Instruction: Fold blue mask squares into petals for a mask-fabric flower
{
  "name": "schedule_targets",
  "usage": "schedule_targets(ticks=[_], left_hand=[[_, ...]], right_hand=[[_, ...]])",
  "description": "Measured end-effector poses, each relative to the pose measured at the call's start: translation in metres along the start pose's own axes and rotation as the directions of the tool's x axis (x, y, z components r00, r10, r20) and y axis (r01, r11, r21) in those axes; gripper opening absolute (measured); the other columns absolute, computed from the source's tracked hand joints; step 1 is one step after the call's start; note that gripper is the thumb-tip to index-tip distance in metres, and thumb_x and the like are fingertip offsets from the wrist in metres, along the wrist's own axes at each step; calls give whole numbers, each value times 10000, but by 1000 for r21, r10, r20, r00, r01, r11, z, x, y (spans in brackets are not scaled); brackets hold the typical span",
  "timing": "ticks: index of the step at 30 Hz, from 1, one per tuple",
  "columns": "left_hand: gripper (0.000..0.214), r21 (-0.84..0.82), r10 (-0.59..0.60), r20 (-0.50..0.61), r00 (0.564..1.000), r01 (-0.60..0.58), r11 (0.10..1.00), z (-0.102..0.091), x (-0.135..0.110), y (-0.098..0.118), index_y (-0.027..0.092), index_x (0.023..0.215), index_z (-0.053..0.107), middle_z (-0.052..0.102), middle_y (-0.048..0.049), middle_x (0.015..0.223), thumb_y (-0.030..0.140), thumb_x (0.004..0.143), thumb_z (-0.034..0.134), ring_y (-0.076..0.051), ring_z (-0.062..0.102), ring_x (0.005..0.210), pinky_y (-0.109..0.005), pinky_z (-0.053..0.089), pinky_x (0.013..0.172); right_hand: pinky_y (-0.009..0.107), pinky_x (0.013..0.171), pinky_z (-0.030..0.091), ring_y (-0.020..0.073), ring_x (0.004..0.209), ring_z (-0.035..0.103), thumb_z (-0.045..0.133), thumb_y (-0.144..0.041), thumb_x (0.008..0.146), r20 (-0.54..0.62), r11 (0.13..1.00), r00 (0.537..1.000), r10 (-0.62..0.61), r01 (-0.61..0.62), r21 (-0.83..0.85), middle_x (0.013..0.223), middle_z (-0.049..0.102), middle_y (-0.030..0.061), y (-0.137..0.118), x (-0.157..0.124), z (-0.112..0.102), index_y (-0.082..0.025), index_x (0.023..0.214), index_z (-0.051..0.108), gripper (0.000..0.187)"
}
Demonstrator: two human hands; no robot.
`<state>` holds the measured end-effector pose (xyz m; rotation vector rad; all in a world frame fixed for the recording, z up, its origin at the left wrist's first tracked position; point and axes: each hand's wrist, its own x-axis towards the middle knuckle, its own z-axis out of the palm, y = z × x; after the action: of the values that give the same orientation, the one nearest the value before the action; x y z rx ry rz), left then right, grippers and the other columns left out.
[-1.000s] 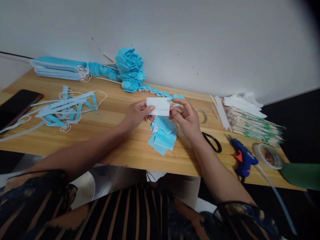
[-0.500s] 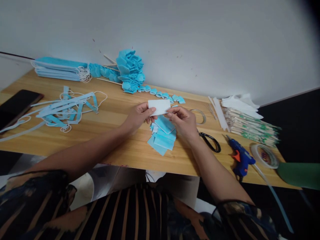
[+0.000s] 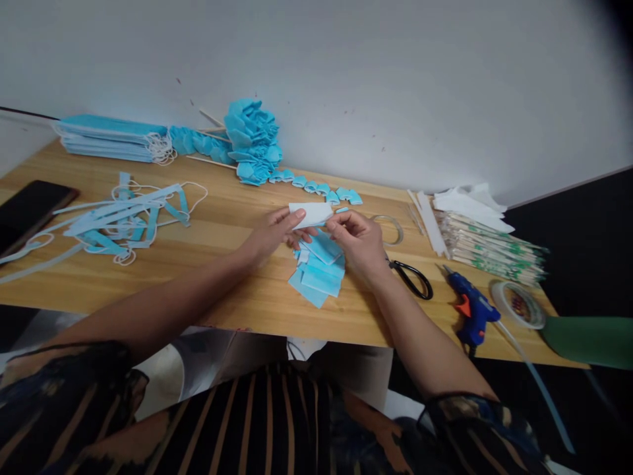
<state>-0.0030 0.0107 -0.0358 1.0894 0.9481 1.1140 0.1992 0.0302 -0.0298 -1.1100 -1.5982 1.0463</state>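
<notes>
Between my two hands is a white piece of mask fabric [image 3: 311, 213], with a bit of blue showing along its lower edge. My left hand [image 3: 271, 235] pinches its left end, thumb on top and fingers beneath. At the right end, the thumb and fingertips of my right hand [image 3: 357, 236] are closed on its lower corner. Under the hands lies a loose pile of blue fabric pieces [image 3: 321, 274] on the wooden table [image 3: 237, 290]. Behind them runs a row of small folded blue petals [image 3: 311, 187].
At the back stand blue fabric flowers [image 3: 253, 138] on sticks and a stack of face masks [image 3: 111, 138]. Cut strips and ear loops [image 3: 123, 221] lie left, near a phone [image 3: 32, 211]. To the right are scissors [image 3: 414, 280], a glue gun [image 3: 472, 307], tape [image 3: 519, 305] and packaged sticks [image 3: 494, 247].
The white piece now looks lower and narrower, its lower edge bent with blue showing. My right fingers have shifted along that edge. The whole view has moved slightly.
</notes>
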Motion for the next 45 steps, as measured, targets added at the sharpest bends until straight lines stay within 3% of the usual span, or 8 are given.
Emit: schedule_targets(ticks=[6, 17, 25, 34, 45], left_hand=[[475, 28, 42, -4, 999, -42, 999, -2, 1, -4, 111, 1097, 719, 812, -138, 964, 467, 795, 807, -199, 754, 800, -236, 535, 595], [403, 77, 45, 2, 999, -45, 996, 0, -1, -2, 103, 1122, 687, 808, -132, 966, 416, 871, 724, -189, 762, 785, -237, 542, 599], [469, 100, 57, -12, 998, -56, 993, 3, -1, 1, 130, 1167, 634, 775, -56, 853, 329, 788, 828, -177, 753, 733, -233, 560, 573], [410, 75, 17, -25, 1000, -15, 997, 2, 0, -1, 139, 1184, 656, 786, -51, 920, 212, 809, 805, -162, 766, 738, -217, 570, 584], [316, 78, 21, -52, 998, -17, 997, 3, -2, -2, 143, 1142, 698, 783, -52, 984, 179, 838, 773, -137, 759, 718, -204, 574, 592]], right_hand=[[286, 640, 430, 119, 636, 531, 754, -412, 819, 4, 1000, 1000, -9, 9, -17, 753, 679, -21, -2, -1, 0, -226, 807, 722, 189], [297, 668, 453, 139, 697, 583, 739, -387, 823, -2, 999, 1000, -22, 21, -39, 780, 699, -5, -2, -1, 2, -230, 815, 719, 159], [308, 686, 468, 147, 712, 595, 716, -349, 819, 13, 996, 999, -38, 39, -78, 785, 712, 2, -10, -3, 4, -226, 794, 710, 126], [315, 712, 472, 145, 734, 591, 731, -332, 832, 27, 996, 998, -51, 53, -77, 795, 679, -9, -4, -3, 4, -239, 865, 721, 99], [318, 700, 487, 148, 733, 611, 745, -369, 844, 65, 999, 998, -17, 20, -35, 856, 694, -7, 6, 0, 3, -261, 1075, 710, 258]])
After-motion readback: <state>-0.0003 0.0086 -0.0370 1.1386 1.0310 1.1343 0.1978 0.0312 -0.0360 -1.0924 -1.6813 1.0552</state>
